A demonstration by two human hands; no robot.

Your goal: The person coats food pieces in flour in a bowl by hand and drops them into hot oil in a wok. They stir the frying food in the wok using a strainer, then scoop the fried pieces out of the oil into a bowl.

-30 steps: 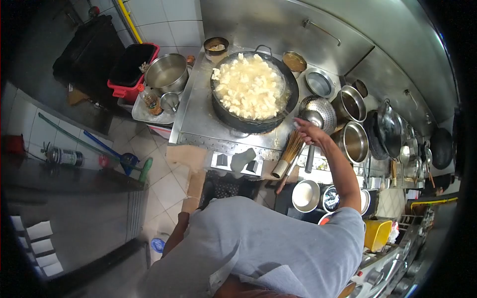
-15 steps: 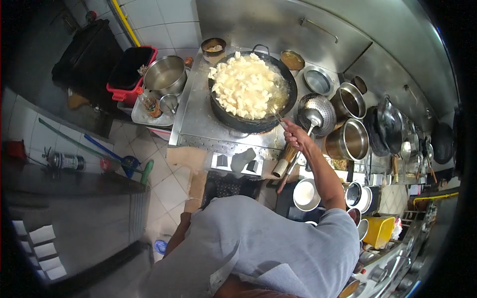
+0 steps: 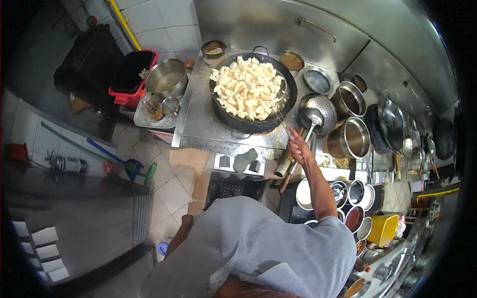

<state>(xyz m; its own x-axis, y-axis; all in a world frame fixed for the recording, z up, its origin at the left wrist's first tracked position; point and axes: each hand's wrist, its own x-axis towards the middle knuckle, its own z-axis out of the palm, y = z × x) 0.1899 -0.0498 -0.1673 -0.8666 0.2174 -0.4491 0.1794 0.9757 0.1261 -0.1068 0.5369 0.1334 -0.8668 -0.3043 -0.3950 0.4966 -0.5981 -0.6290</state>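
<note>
A large black wok on the steel stove holds a heap of pale, chunky food pieces. My right hand is closed round the handle of a thin metal strainer, whose head reaches under the pieces at the wok's right side. Right of the wok lies a perforated ladle, its handle passing close to my right hand. A bamboo brush lies just below that hand. My left forearm hangs beside my body, and the fingers of my left hand are hidden.
Steel pots stand right of the ladle. On the left are a steel pot, a bottle and a red-rimmed bin. Bowls of sauces and a yellow container are at the lower right. Stove knobs line the front.
My right hand has taken hold of the strainer's handle and moved slightly down and right. The pieces now sit higher, heaped together, with less foam around them.
</note>
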